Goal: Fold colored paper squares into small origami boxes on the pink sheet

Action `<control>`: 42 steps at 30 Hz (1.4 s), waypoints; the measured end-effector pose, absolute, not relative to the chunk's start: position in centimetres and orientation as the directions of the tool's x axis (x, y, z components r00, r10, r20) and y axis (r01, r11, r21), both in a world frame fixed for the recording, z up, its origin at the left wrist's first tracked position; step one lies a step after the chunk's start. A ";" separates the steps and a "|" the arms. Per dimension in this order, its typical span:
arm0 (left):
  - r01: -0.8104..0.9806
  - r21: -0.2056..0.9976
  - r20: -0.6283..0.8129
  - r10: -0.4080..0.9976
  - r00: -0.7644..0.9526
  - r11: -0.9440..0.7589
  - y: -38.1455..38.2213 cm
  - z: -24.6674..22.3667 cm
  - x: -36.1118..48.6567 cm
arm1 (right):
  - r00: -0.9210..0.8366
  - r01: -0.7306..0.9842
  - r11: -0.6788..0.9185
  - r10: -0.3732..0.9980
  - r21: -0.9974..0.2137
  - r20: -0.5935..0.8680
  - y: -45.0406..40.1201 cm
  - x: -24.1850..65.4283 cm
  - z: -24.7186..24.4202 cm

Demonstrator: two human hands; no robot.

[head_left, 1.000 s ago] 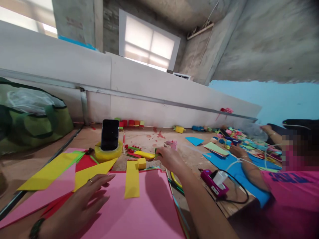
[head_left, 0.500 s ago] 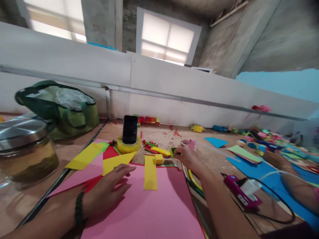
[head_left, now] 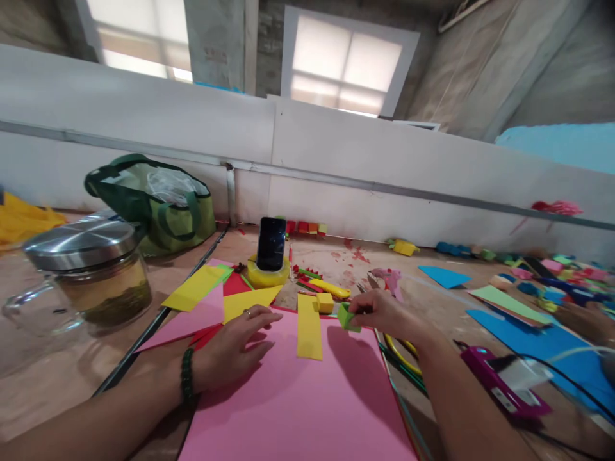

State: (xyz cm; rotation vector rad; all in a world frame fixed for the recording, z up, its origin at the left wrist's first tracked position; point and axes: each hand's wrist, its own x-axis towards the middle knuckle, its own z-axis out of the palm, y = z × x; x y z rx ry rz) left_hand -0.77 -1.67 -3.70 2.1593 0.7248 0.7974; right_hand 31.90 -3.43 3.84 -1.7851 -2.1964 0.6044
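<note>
My right hand [head_left: 387, 315] pinches a small green block [head_left: 346, 319] between thumb and fingertips, over the far right corner of a large pink sheet [head_left: 298, 410]. My left hand [head_left: 228, 349] lies on the sheet's left side with its fingers stretched out, holding nothing. Between the hands, a yellow strip [head_left: 309, 336] lies across the pink sheet. A small yellow block [head_left: 325, 303] stands beside the strip's far end. Beyond it is a yellow cutter knife [head_left: 331, 288]. Past my left fingers lie yellow scraps [head_left: 250, 302] and red and pink pieces.
A phone [head_left: 271, 244] leans upright in a yellow tape roll [head_left: 268, 275]. To the left stand a lidded glass mug [head_left: 103, 288] and a green bag [head_left: 182, 221]. On the right are a purple power strip [head_left: 500, 384], blue sheets [head_left: 523, 346] and another person's hand [head_left: 589, 320].
My right hand has drawn the green block nearer, onto the far edge of the pink sheet. My left hand stays on the sheet. The whole view has shifted, showing more on the left.
</note>
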 end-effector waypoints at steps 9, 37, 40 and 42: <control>0.292 0.703 0.384 0.693 0.610 -0.648 -1.4 -3.4 -0.9 | -0.334 0.794 0.274 0.943 -0.542 -0.012 -4.3 29.8 4.5; 0.368 0.242 0.216 0.420 0.882 -0.898 -3.5 -1.8 -0.1 | -0.141 0.848 0.327 0.898 -0.417 0.417 -11.5 30.9 3.5; 0.436 0.248 0.145 0.478 0.866 -0.865 -4.7 -0.7 0.6 | -0.208 0.865 0.388 0.856 -0.320 0.474 -13.4 29.3 2.6; 0.472 0.269 0.120 0.515 0.849 -0.840 -5.5 0.1 1.2 | -0.252 0.864 0.417 0.844 -0.282 0.474 -14.2 27.9 1.7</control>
